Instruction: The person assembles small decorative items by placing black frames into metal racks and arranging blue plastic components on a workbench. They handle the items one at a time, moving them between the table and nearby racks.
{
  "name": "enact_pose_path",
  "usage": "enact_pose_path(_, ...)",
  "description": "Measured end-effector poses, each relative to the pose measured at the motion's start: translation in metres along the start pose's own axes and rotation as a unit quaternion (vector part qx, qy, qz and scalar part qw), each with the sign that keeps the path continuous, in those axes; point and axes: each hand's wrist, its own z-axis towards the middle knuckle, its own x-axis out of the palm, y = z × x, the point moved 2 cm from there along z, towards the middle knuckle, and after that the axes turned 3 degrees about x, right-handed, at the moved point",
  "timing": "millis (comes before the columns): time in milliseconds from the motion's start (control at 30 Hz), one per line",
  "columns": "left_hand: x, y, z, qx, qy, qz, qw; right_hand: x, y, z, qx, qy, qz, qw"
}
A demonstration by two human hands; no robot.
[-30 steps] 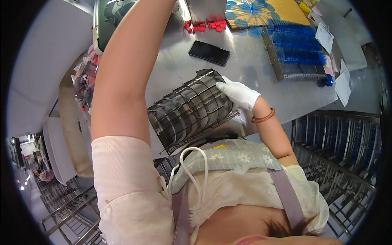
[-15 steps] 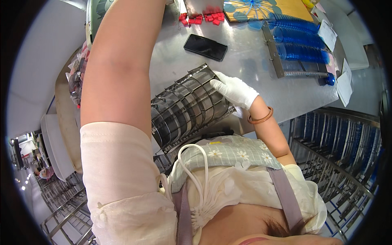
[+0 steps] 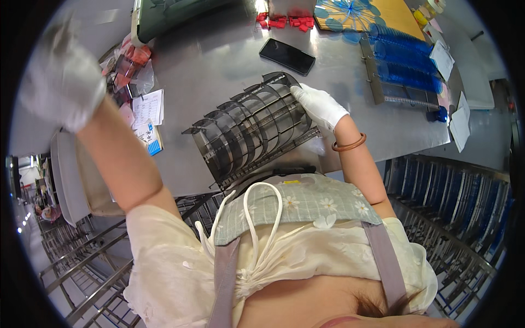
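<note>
A metal rack (image 3: 206, 146) holding several dark, see-through round discs lies aslant on the steel table in front of me. At its right end, my white-gloved right hand (image 3: 322, 108) grips the edge of the rack, thumb on top and the other fingers partly hidden. My left hand (image 3: 65, 82), also in a white glove, is raised at the far left, away from the rack. Motion smears its fingers, so whether it holds anything is unclear.
A black phone (image 3: 287, 56) lies behind the rack, with red small pieces (image 3: 273, 22) farther back. At right stands another rack with blue discs (image 3: 402, 54). Papers (image 3: 147, 108) and plastic bags (image 3: 143, 79) lie left, near a green container (image 3: 175, 23). Racks (image 3: 448, 188) stand lower right.
My left arm has swung from straight ahead over the table out to the left, uncovering the left end of the rack. My right hand keeps its grip on the rack.
</note>
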Motion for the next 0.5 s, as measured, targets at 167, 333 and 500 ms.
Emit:
enact_pose_path(167,-0.126,0.046,-0.129,-0.327,-0.009,-0.114,0.938,-0.001,0.03,-0.016,0.011,-0.054,-0.194,0.979)
enact_pose_path(333,-0.199,0.046,-0.258,-0.602,-0.183,-0.147,0.763,0.001,0.054,-0.024,-0.147,-0.255,-0.263,0.919)
enact_pose_path(500,-0.184,0.0,-0.349,-0.742,-0.221,-0.23,0.59,0.034,0.067,-0.02,-0.308,-0.263,-0.376,0.833)
